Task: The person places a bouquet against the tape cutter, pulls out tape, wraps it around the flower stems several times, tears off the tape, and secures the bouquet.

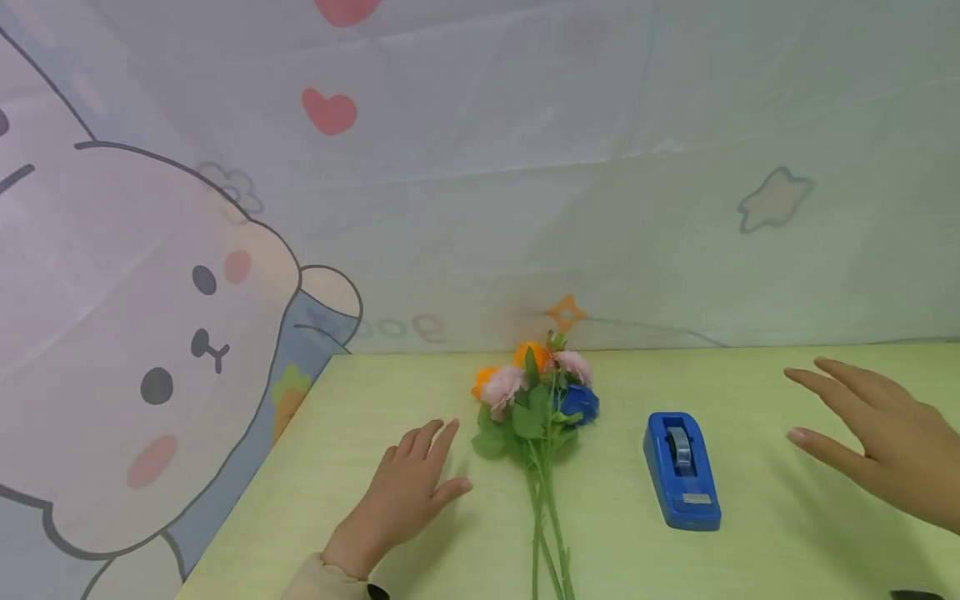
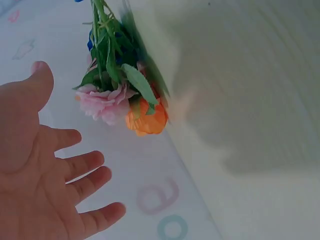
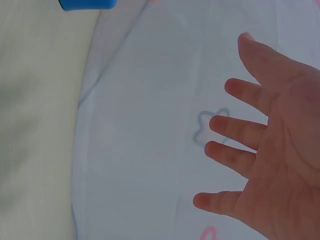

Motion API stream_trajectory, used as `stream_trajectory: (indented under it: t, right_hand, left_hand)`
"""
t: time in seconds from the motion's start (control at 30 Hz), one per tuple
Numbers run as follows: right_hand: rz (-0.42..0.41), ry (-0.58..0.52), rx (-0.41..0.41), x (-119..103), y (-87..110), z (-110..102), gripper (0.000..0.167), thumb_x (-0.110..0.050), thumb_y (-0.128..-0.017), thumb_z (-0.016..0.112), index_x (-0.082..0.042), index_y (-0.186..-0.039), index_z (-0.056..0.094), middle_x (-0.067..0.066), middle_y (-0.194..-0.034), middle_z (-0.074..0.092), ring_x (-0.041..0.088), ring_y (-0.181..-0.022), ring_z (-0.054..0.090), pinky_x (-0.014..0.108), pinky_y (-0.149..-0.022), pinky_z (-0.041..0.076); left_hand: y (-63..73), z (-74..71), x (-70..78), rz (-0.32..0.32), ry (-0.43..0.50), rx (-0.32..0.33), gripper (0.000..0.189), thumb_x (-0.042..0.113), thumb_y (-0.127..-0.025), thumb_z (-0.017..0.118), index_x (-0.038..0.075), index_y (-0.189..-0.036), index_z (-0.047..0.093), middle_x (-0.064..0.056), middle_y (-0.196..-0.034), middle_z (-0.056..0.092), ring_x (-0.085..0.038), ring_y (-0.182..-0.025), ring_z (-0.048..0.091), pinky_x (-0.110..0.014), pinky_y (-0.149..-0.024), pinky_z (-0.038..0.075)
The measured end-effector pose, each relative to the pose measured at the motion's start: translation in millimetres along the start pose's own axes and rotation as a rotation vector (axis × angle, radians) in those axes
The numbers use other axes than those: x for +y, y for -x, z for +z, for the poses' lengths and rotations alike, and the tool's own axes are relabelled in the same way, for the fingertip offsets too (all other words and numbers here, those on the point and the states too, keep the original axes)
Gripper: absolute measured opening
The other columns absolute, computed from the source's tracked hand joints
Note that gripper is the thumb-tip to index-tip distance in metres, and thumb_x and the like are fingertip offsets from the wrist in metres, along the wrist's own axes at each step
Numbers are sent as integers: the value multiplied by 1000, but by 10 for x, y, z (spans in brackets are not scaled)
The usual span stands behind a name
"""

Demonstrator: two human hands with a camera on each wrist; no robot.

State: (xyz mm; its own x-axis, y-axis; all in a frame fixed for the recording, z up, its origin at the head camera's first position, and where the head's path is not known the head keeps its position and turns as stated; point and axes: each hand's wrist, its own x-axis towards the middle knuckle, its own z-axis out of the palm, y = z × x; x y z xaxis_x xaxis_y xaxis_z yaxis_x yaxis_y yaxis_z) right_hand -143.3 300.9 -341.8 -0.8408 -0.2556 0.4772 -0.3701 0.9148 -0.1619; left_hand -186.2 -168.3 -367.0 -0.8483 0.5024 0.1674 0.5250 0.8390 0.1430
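Note:
A bunch of artificial flowers [image 1: 536, 408], with pink, orange and blue heads on long green stems, lies on the table, heads toward the back. Just left of it hovers my left hand [image 1: 408, 492], fingers spread and holding nothing. In the left wrist view its palm shows bare beside a pink flower [image 2: 105, 102] and an orange one [image 2: 147, 117]. To the right of the bunch stands a blue tape dispenser [image 1: 682, 471] with a roll of clear tape [image 1: 679, 447]. Farther right, my right hand [image 1: 881, 437] is held above the table with straight, spread fingers. Its palm [image 3: 295, 160] is bare too.
The pale yellow-green table [image 1: 615, 550] ends at the back against a hanging cloth [image 1: 480, 208] printed with hearts, stars and letters. A large cartoon animal [image 1: 172, 358] is printed on the cloth at the left, alongside the table's left edge.

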Motion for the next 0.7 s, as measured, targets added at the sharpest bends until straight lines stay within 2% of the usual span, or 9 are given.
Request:
stream_trajectory:
  t: [0.33, 0.53, 0.7]
  right_hand:
    - [-15, 25, -39, -61, -82, 22, 61, -34, -85, 67, -6, -133, 42, 30, -130, 40, 50, -110, 39, 70, -74, 32]
    - [-37, -27, -41, -111, -123, 48, 58, -31, -86, 66, -6, -132, 45, 30, -130, 41, 51, -111, 38, 65, -81, 30]
    - [-64, -38, -67, -186, -181, 66, 56, -31, -85, 67, -5, -130, 47, 29, -130, 42, 49, -112, 39, 64, -80, 32]
  left_hand:
    - [-6, 26, 66, -39, 85, -77, 66, 41, -95, 49, 1, -144, 28, -21, -140, 35, -42, -125, 34, -58, -91, 37]
    - [-32, 45, 73, -39, 270, -181, 66, 40, -97, 46, -1, -144, 25, -22, -144, 29, -38, -131, 28, -49, -102, 30]
    - [-66, 78, 105, -66, 368, -269, 67, 42, -97, 45, -1, -144, 25, -23, -143, 30, -38, -129, 34, -50, -101, 32]
